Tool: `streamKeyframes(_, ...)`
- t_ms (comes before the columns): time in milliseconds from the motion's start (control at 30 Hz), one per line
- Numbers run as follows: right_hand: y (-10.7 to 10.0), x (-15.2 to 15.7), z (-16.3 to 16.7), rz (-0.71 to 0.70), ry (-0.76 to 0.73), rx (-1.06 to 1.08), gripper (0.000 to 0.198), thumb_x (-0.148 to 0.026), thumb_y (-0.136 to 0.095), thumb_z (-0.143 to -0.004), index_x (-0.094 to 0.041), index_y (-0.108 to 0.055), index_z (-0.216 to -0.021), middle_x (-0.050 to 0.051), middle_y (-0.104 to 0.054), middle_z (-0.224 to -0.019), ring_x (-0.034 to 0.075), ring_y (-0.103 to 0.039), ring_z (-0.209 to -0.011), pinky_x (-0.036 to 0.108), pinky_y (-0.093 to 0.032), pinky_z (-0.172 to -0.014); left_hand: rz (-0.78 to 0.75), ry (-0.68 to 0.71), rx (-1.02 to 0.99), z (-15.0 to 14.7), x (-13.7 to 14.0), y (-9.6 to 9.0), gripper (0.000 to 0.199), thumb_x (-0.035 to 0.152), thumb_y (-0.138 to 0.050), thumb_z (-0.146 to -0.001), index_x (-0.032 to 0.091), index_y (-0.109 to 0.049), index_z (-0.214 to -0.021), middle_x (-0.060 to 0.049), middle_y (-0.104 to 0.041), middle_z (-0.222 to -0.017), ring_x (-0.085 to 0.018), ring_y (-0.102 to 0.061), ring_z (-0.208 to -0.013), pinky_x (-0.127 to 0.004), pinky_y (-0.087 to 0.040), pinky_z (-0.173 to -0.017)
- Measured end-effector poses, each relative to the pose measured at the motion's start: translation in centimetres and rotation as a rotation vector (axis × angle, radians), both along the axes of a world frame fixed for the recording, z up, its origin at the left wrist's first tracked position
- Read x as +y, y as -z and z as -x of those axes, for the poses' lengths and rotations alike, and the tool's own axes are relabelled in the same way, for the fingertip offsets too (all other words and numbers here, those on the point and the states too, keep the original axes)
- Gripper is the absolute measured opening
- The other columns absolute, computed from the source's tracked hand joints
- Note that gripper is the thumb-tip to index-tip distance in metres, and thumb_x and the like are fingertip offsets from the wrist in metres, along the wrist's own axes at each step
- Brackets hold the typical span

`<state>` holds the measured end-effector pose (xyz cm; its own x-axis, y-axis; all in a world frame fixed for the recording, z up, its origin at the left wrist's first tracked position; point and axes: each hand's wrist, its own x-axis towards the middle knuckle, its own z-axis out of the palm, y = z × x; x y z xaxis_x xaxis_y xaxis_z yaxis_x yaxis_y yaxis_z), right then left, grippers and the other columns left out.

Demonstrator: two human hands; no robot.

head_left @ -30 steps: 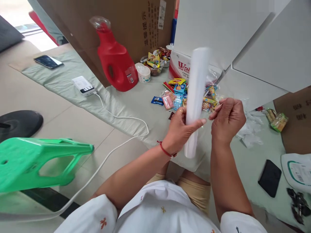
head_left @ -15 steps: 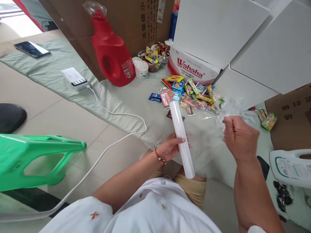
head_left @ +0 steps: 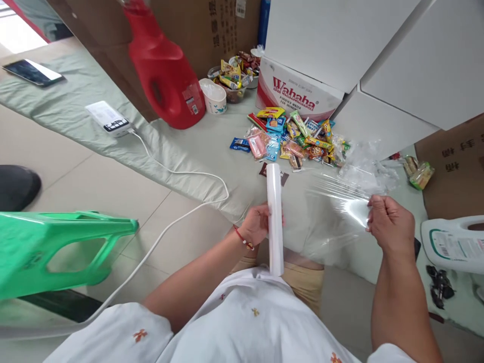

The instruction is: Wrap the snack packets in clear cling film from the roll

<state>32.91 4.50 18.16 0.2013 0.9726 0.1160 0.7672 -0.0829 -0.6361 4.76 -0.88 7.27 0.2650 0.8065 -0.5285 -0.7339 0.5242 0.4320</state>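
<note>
My left hand (head_left: 257,223) is wrapped round a roll of plastic wrap (head_left: 276,222) that stands nearly lengthwise before my body. From the roll a clear sheet of plastic wrap (head_left: 325,217) stretches to the right. My right hand (head_left: 391,222) pinches the sheet's far edge, and creases fan out from its fingers. Just beyond the sheet lies a pile of wrapped snacks (head_left: 293,136), with a dark brown packet (head_left: 284,178) by the roll's upper end. Crumpled clear plastic (head_left: 368,169) sits to the right of the snacks.
A red jug (head_left: 166,75), a paper cup (head_left: 214,97) and bowls of snacks (head_left: 234,83) stand at the back. A Wahaha carton (head_left: 298,91) supports white boxes. A power bank (head_left: 108,118) trails a white cable. At right is a white bottle (head_left: 454,244); a green stool (head_left: 68,247) stands left.
My right hand has moved right and slightly down, drawing the plastic wrap taut and wider. The roll in my left hand has turned more upright and shifted slightly left at its lower end.
</note>
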Motion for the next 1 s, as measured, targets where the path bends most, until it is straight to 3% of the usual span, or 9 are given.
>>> streamKeyframes(100,1.0,-0.7,-1.5,0.022,0.077,0.049,0.053,-0.073,-0.054,-0.092,-0.022,-0.062,-0.081,-0.004,-0.053,-0.054,0.012,-0.051,-0.039,0.025,-0.038,-0.040,-0.005,0.047,0.201,-0.5,0.6,-0.1,0.046,0.043,-0.086,-0.064,0.021,-0.056,-0.091,0.000,-0.060,-0.075,-0.016,-0.057,-0.065,-0.031,-0.051,-0.063)
streamKeyframes(200,1.6,-1.3,-2.6,0.026,0.114,0.038,0.052,-0.071,-0.054,-0.092,-0.022,-0.064,-0.081,-0.004,-0.054,-0.054,0.014,-0.052,-0.040,0.026,-0.040,-0.041,-0.059,0.089,0.640,-1.0,1.7,0.1,0.051,0.028,-0.093,-0.053,0.021,-0.056,-0.087,0.003,-0.058,-0.073,-0.014,-0.053,-0.066,-0.028,-0.046,-0.062)
streamKeyframes(267,2.1,-1.6,-3.4,0.027,0.127,0.024,0.050,-0.068,-0.052,-0.094,-0.021,-0.065,-0.083,-0.003,-0.054,-0.054,0.015,-0.054,-0.041,0.027,-0.041,-0.042,-0.095,0.116,0.801,-0.5,2.3,0.1,0.040,0.023,-0.088,-0.054,0.019,-0.060,-0.082,0.002,-0.059,-0.074,-0.015,-0.053,-0.069,-0.027,-0.044,-0.062)
streamKeyframes(400,4.2,-1.5,-5.2,0.076,0.176,0.076,0.047,-0.065,-0.053,-0.093,-0.022,-0.066,-0.084,-0.004,-0.054,-0.054,0.015,-0.052,-0.039,0.027,-0.038,-0.039,0.010,0.114,0.610,0.8,2.9,-0.5,0.026,0.026,-0.077,-0.061,0.019,-0.058,-0.076,0.000,-0.058,-0.070,-0.015,-0.056,-0.066,-0.029,-0.049,-0.063)
streamKeyframes(500,6.6,-1.0,-6.5,0.151,0.203,0.232,0.046,-0.066,-0.059,-0.088,-0.021,-0.065,-0.083,-0.006,-0.052,-0.052,0.014,-0.049,-0.036,0.025,-0.035,-0.036,0.086,0.151,0.541,0.7,3.1,-1.0,0.034,0.043,-0.078,-0.068,0.020,-0.054,-0.079,-0.001,-0.058,-0.068,-0.016,-0.057,-0.060,-0.034,-0.053,-0.062)
streamKeyframes(567,8.2,-0.7,-7.4,0.201,0.207,0.316,0.046,-0.066,-0.062,-0.086,-0.020,-0.064,-0.083,-0.006,-0.051,-0.051,0.013,-0.049,-0.035,0.024,-0.033,-0.035,0.024,0.188,0.687,0.5,3.4,-1.1,0.042,0.049,-0.082,-0.068,0.020,-0.056,-0.081,-0.001,-0.058,-0.068,-0.016,-0.055,-0.060,-0.032,-0.051,-0.059)
streamKeyframes(700,10.7,-0.5,-9.1,0.247,0.221,0.364,0.042,-0.061,-0.062,-0.086,-0.020,-0.063,-0.080,-0.006,-0.051,-0.049,0.013,-0.047,-0.034,0.025,-0.031,-0.035,-0.109,0.252,1.108,0.6,4.2,-0.6,0.034,0.036,-0.085,-0.061,0.018,-0.062,-0.079,-0.001,-0.062,-0.074,-0.017,-0.058,-0.068,-0.027,-0.045,-0.061)
streamKeyframes(900,12.5,-0.8,-10.7,0.320,0.199,0.284,0.040,-0.059,-0.056,-0.090,-0.021,-0.063,-0.082,-0.003,-0.055,-0.053,0.016,-0.051,-0.038,0.028,-0.036,-0.040,0.031,0.285,1.056,1.2,4.5,-0.1,0.024,0.041,-0.064,-0.080,0.020,-0.057,-0.090,0.000,-0.060,-0.067,-0.019,-0.062,-0.062,-0.030,-0.048,-0.059)
streamKeyframes(1000,12.7,-0.4,-10.7,0.373,0.167,0.063,0.039,-0.053,-0.048,-0.094,-0.020,-0.067,-0.084,0.000,-0.059,-0.057,0.017,-0.058,-0.046,0.030,-0.045,-0.055,-0.039,0.363,1.282,0.9,4.8,0.1,0.034,0.054,-0.061,-0.086,0.020,-0.057,-0.089,-0.005,-0.066,-0.076,-0.024,-0.067,-0.071,-0.032,-0.049,-0.064)
